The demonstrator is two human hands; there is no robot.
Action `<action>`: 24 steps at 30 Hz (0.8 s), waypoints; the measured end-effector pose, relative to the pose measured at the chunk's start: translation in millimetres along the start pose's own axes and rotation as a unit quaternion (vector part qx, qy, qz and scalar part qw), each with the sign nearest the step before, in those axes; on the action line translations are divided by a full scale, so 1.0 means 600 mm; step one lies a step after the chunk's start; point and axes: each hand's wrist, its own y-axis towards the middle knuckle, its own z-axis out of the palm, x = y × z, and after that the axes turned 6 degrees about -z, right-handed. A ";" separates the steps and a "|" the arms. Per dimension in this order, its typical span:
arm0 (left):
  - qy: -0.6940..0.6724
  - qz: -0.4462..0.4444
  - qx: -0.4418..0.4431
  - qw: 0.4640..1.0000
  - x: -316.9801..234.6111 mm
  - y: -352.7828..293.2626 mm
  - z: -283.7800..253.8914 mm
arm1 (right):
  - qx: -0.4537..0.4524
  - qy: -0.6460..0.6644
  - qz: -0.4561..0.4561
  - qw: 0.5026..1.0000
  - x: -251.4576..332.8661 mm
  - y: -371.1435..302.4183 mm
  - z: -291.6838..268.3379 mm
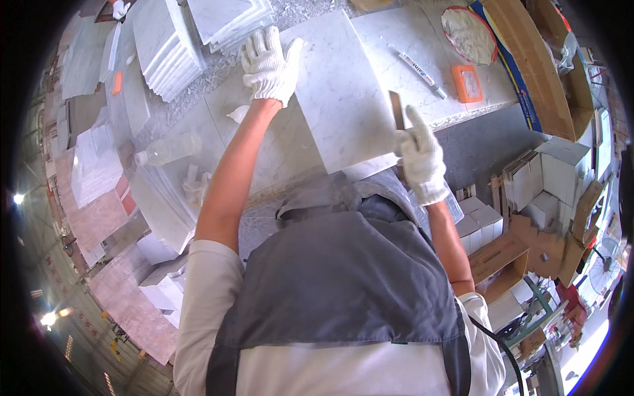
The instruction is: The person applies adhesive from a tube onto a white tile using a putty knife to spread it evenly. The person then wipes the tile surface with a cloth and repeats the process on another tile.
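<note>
A pale grey-veined marble tile (343, 92) lies at an angle on the worktop in front of me. My left hand (271, 69), in a white knit glove, rests at its left edge with fingers spread. At the tile's right edge, my gloved right hand (421, 162) is closed around a narrow flat metal strip (396, 111), whose far end sticks out past the fingers. The exact kind of strip cannot be made out. Right of the tile lie a white paint marker (417, 71) and an orange square block (467, 84) with a grey face.
Stacked marble tiles (168, 49) stand at the far left, near a clear plastic bottle (170, 150). A round tub of white paste or powder (469, 34) sits far right, beside a cardboard box (528, 59). Another person's gloved hand (120, 8) shows at the top left.
</note>
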 end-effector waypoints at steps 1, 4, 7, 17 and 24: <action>0.014 0.036 -0.069 0.997 0.004 -0.003 0.010 | -0.006 -0.084 -0.036 0.996 -0.002 0.001 0.018; -0.012 0.094 -0.136 0.986 -0.017 -0.056 0.041 | -0.021 -0.254 -0.175 0.951 0.001 0.009 0.053; -0.068 0.094 -0.110 0.987 -0.040 -0.100 0.056 | -0.012 -0.263 -0.242 0.934 0.008 0.011 0.055; -0.086 0.062 -0.122 0.987 -0.049 -0.100 0.042 | 0.043 -0.338 -0.218 0.914 0.010 0.037 0.078; -0.101 0.064 -0.128 0.985 -0.049 -0.099 0.038 | 0.034 -0.279 -0.230 0.932 0.023 0.040 0.082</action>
